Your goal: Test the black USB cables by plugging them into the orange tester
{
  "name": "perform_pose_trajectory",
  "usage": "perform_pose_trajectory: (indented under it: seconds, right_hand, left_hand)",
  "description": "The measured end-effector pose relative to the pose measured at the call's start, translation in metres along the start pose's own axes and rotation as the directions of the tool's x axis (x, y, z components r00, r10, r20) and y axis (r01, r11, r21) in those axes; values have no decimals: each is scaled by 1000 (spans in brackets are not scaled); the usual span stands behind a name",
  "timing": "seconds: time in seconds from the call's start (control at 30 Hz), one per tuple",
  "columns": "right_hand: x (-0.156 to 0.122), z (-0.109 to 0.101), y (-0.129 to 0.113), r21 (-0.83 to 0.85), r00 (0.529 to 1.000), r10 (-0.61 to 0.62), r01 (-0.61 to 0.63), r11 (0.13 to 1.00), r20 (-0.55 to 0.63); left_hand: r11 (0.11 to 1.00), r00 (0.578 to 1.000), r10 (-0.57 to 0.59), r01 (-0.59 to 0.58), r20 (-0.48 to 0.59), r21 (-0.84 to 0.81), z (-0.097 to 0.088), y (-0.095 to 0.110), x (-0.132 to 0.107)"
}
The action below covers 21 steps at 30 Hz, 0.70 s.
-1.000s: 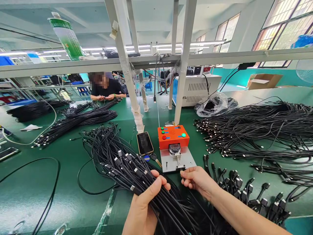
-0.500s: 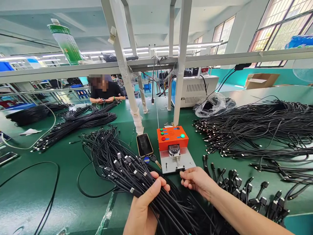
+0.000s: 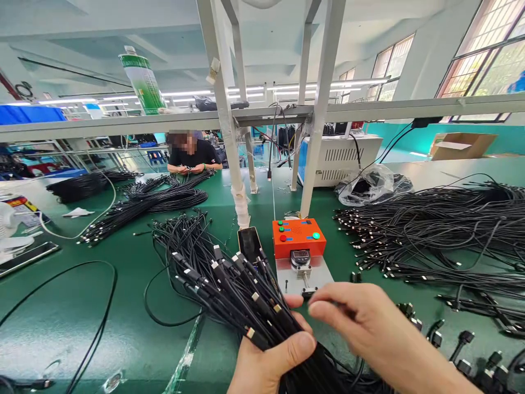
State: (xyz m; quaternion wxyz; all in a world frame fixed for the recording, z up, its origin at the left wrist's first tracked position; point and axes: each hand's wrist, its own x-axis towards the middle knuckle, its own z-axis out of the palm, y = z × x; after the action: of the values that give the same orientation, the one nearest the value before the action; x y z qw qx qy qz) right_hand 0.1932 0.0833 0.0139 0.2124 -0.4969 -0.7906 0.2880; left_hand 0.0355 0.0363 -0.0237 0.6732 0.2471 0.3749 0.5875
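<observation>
My left hand (image 3: pixel 268 358) is closed round a thick bundle of black cables (image 3: pixel 233 290) whose plug ends fan up and to the left. My right hand (image 3: pixel 369 328) hovers just right of the bundle, its fingers curled and its fingertips near the plug ends; whether they pinch a plug is unclear. Just behind both hands stands an orange tester box (image 3: pixel 298 237) with coloured buttons and a round gauge on a grey metal base (image 3: pixel 287 273). A black phone (image 3: pixel 249 243) lies left of the box, partly hidden by the plugs.
Heaps of black cables cover the green table (image 3: pixel 102 306), with a large pile (image 3: pixel 443 230) at right and another pile (image 3: pixel 156 197) at far left. White frame posts (image 3: pixel 318 142) rise behind the tester. A person (image 3: pixel 192 156) works across the table.
My left hand has lifted the bundle up and to the right, over the phone. My right hand has left the tester's base and come toward the bundle. The view has shifted left.
</observation>
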Motion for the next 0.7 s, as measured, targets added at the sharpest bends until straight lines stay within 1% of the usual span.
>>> perform_pose_trajectory:
  seconds: [0.07, 0.13, 0.2, 0.27, 0.33, 0.37, 0.4, 0.43, 0.47, 0.53, 0.57, 0.6, 0.7]
  right_hand:
    - [9, 6, -27, 145, 999, -17, 10, 989, 44]
    - [15, 9, -37, 220, 997, -21, 4, 976, 73]
    - [16, 7, -35, 307, 986, -15, -38, 951, 166]
    - [14, 3, -29, 417, 957, -3, -124, 900, 290]
    - [9, 0, -23, 499, 931, 8, -204, 842, 366]
    - [7, -1, -21, 521, 927, 10, -218, 825, 374]
    - [5, -3, -20, 533, 932, 12, -217, 818, 362]
    - [4, -6, -19, 543, 945, 17, -201, 815, 325]
    - [3, -9, -17, 557, 964, 29, -176, 812, 263]
    - [1, -21, -11, 607, 992, 97, -123, 785, 76]
    - [1, -29, -6, 645, 988, 153, -105, 757, -19]
    - [0, -38, -1, 689, 971, 217, -92, 719, -97]
    - [-1, -66, 16, 806, 886, 388, -28, 591, -254]
  left_hand:
    - [1000, 999, 16, -16, 33, -13, 4, 0, -1]
    - [1000, 998, 23, -24, 51, 17, 7, 1, -3]
    - [994, 998, 11, -18, 68, 107, 8, 2, -5]
    - [987, 992, -20, 0, 127, 161, 9, 3, -7]
    - [989, 981, -46, 19, 189, 144, 9, 3, -9]
    - [992, 979, -54, 30, 196, 125, 8, 2, -8]
    - [993, 984, -50, 31, 169, 115, 7, 1, -8]
    - [993, 992, -31, 17, 120, 115, 4, 0, -7]
    - [992, 998, -3, -5, 65, 123, 1, -1, -6]
    - [989, 998, 56, -54, -8, 139, -7, -3, -5]
    - [988, 997, 69, -65, -24, 138, -11, -4, -5]
    - [989, 997, 70, -65, -31, 135, -16, -5, -6]
    - [989, 996, 64, -56, -57, 137, -28, -7, -13]
